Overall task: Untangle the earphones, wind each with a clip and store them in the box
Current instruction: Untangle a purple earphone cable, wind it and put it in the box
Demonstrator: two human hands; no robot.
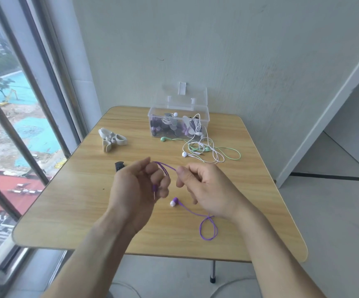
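- The left hand (pixel 141 186) is raised over the bench (pixel 88 198), fingers curled, with the purple cord (pixel 166 168) looped round them; the plug (pixel 154 190) pokes down below the fingers.
- The right hand (pixel 204 186) pinches the same cord between thumb and forefinger, just beside the left hand — the short stretch between the two hands runs taut.
- How many turns lie round the left fingers is hard to make out; the palm hides most of the winding.
- One purple earbud (pixel 173 202) with a white tip lies on the bench under the hands; its cord runs behind the right wrist and comes out as a loose loop (pixel 208 229) near the front edge. The second bud is hidden.
- A clear box (pixel 204 123) stands open at the far side, lid up against the wall; it holds wound earphones, dark, white and purple, too jumbled to count.
- A white earphone (pixel 204 147) trails over the box's right wall onto the bench and tangles with a green earphone (pixel 234 154) — where one ends and the other begins cannot be told.
- A heap of pale clips (pixel 112 139) sits at the far left; a small dark clip (pixel 119 165) lies just behind the left hand, partly covered.
- The window at left is cut off by the frame.
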